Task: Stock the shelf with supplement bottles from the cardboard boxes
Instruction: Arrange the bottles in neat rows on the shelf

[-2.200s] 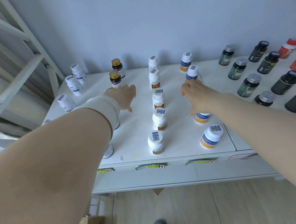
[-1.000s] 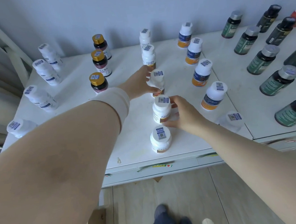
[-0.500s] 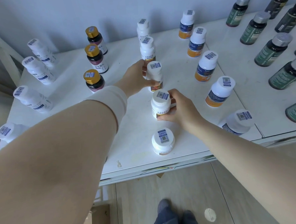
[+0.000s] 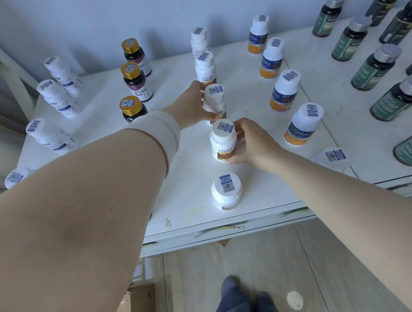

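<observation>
A row of white supplement bottles with brown-banded labels runs down the middle of the white shelf top [image 4: 193,197]. My left hand [image 4: 190,106] grips the third bottle [image 4: 215,100] of that row from its left side. My right hand [image 4: 252,144] holds the bottle just in front of it [image 4: 223,140], fingers curled round its right side. One more white bottle [image 4: 227,191] stands alone near the front edge. A corner of a cardboard box [image 4: 138,302] shows on the floor at the bottom left.
Gold-capped dark bottles [image 4: 134,81] and white bottles [image 4: 58,96] stand to the left. Blue-and-orange labelled bottles [image 4: 284,92] and dark green bottles [image 4: 377,65] fill the right. A wall rises behind; a white frame [image 4: 9,70] stands at the left. My feet [image 4: 241,299] are on the floor.
Both hands have come in from the outer rows to the middle row and closed on two bottles there. Since half a second ago they have hardly moved.
</observation>
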Action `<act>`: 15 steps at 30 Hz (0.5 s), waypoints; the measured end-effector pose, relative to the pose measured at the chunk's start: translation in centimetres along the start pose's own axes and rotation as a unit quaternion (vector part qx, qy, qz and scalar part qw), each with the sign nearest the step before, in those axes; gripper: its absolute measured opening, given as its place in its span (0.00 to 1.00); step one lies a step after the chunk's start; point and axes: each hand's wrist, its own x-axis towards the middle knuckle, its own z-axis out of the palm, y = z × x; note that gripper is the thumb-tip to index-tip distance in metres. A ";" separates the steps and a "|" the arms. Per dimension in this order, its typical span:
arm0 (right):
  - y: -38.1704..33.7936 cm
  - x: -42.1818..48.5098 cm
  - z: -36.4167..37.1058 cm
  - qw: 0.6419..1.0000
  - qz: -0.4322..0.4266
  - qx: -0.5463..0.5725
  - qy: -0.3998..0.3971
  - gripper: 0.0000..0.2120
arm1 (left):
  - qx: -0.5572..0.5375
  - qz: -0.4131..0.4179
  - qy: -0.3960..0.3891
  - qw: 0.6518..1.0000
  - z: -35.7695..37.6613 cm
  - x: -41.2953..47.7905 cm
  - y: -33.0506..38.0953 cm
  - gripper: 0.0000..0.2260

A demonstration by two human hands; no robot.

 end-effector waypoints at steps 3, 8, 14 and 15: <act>-0.5 -0.6 -2.1 0.996 -0.012 -0.083 0.001 0.38 | 0.080 -0.012 0.007 0.997 -1.1 -1.2 0.4 0.32; -2.7 -3.4 -6.4 0.962 -0.042 -0.269 -0.024 0.33 | 0.277 -0.018 0.000 0.961 -3.3 -5.3 1.3 0.28; -3.7 -8.1 -8.2 0.897 -0.067 -0.435 -0.044 0.29 | 0.385 -0.047 -0.028 0.921 -2.8 -12.3 2.1 0.27; -3.6 -8.9 -8.3 0.891 -0.070 -0.447 -0.045 0.29 | 0.390 -0.055 -0.034 0.918 -2.3 -13.4 2.2 0.26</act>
